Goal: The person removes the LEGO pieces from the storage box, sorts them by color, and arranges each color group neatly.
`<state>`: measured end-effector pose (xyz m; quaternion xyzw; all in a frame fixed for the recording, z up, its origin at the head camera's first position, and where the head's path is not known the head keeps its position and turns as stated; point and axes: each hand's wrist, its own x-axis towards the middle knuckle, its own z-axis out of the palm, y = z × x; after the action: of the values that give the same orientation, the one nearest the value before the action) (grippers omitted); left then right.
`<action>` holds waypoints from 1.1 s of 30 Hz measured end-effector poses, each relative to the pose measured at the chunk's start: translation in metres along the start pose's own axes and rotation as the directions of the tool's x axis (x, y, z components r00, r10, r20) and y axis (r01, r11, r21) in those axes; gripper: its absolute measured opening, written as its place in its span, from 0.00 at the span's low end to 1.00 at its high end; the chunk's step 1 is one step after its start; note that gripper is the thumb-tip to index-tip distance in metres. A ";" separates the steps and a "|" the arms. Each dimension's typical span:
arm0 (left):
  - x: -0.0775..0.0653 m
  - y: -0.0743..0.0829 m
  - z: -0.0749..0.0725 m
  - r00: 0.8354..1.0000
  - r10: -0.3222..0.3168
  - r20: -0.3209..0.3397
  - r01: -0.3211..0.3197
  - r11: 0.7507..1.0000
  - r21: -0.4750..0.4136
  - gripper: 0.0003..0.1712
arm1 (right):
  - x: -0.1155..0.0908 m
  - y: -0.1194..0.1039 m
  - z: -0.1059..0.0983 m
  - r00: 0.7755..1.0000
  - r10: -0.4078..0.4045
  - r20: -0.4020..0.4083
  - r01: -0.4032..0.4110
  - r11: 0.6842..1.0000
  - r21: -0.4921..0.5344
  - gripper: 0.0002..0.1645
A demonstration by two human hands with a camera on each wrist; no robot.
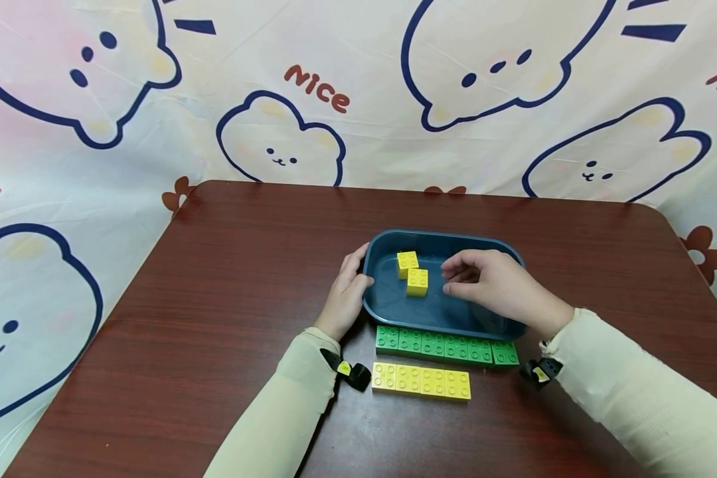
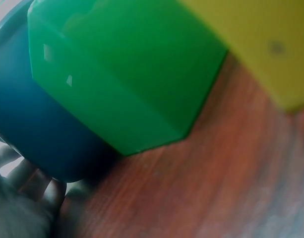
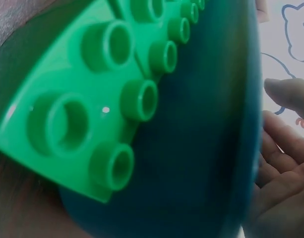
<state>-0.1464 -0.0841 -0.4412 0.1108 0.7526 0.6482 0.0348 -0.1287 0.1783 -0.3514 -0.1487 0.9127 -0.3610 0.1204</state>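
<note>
A dark blue tray (image 1: 454, 318) stands in the middle of the table, with two yellow toy bricks (image 1: 417, 283) inside at its left part. My left hand (image 1: 343, 299) holds the tray's left end, thumb over the rim and fingers along the outer wall. Over the tray's right part, my right hand (image 1: 502, 285) has its fingers bent loosely and a gap between thumb and fingertips. Nothing shows between them there or in the right wrist view, where the hand (image 3: 285, 173) appears beyond the tray wall.
A row of joined green bricks (image 1: 433, 345) lies along the tray's near side. Closer to me is a shorter yellow row (image 1: 421, 382). The brown table (image 1: 245, 265) meets a printed cloth backdrop (image 1: 370, 146) at its far edge.
</note>
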 end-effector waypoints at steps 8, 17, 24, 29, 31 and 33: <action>0.000 -0.001 0.000 1.000 -0.006 -0.006 0.006 1.000 0.005 0.36 | 0.006 0.002 0.006 1.000 0.019 0.023 -0.019 0.999 -0.029 0.17; 0.000 0.000 0.000 1.000 -0.016 0.002 0.016 1.000 0.013 0.36 | 0.011 0.001 0.011 0.998 0.051 0.021 -0.050 0.998 -0.049 0.18; -0.001 0.001 -0.001 1.000 -0.025 0.011 0.025 1.000 0.000 0.36 | 0.014 -0.002 0.014 0.996 0.087 0.023 -0.086 0.995 -0.050 0.20; 0.000 0.001 -0.001 1.000 -0.022 0.009 0.022 1.000 -0.002 0.36 | 0.015 -0.004 0.015 0.994 0.102 0.026 -0.101 0.994 -0.043 0.20; 0.000 0.001 0.000 1.000 -0.020 0.009 0.020 1.000 -0.003 0.36 | 0.016 -0.003 0.016 0.994 0.107 0.026 -0.106 0.994 -0.040 0.20; 0.000 0.001 -0.001 1.000 -0.020 0.007 0.020 1.000 -0.002 0.35 | 0.016 -0.003 0.016 0.994 0.110 0.028 -0.109 0.993 -0.033 0.20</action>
<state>-0.1463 -0.0844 -0.4397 0.1053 0.7529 0.6482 0.0442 -0.1378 0.1603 -0.3627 -0.1056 0.9231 -0.3373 0.1513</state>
